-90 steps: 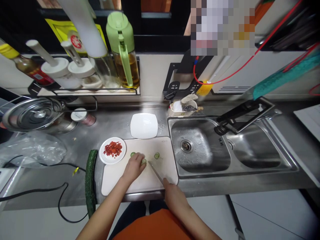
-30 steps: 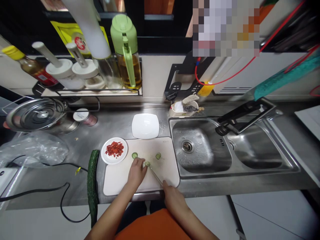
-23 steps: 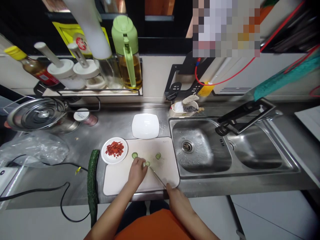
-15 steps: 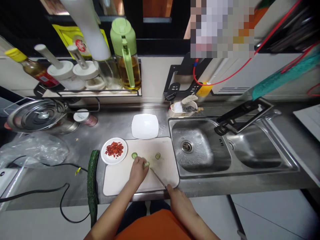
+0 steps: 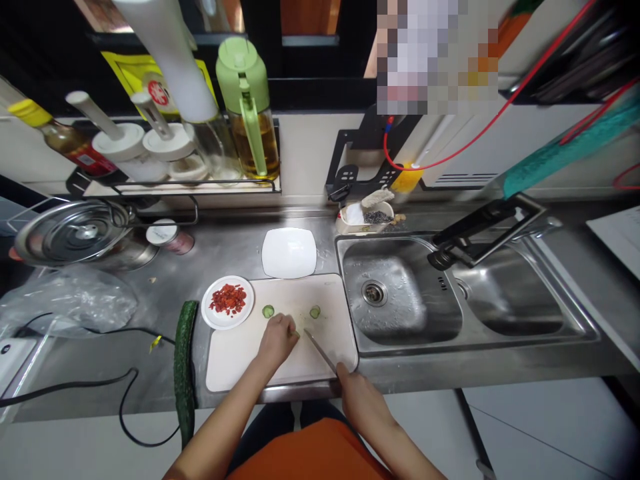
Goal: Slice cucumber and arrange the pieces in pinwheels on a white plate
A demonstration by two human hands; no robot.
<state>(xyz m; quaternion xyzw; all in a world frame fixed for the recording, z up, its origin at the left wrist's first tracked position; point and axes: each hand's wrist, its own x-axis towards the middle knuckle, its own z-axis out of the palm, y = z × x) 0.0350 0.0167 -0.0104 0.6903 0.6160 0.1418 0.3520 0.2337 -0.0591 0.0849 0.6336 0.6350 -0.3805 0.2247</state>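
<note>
My left hand [image 5: 278, 337] rests on the white cutting board [image 5: 235, 357], fingers curled over a small green cucumber piece that barely shows at its fingertips. In my right hand [image 5: 361, 399], closed round the handle at the board's near right corner, is a knife [image 5: 319, 351] whose blade points up-left toward my left hand. Two cucumber slices lie on the board: one [image 5: 268, 311] above my left hand, another [image 5: 315, 311] to the right. A whole cucumber [image 5: 183, 367] lies on the counter left of the board.
A round plate of chopped red chilli [image 5: 227, 301] touches the board's top left. A square white dish [image 5: 289, 253] sits behind the board. A double steel sink [image 5: 410, 293] lies right. Pot lid [image 5: 75, 230], plastic bag [image 5: 70, 300], black cable [image 5: 75, 383] and a condiment rack [image 5: 175, 167] occupy the left.
My right hand drew the knife back a little toward the board's near right corner. My left hand closed further over the cucumber piece, hiding most of it.
</note>
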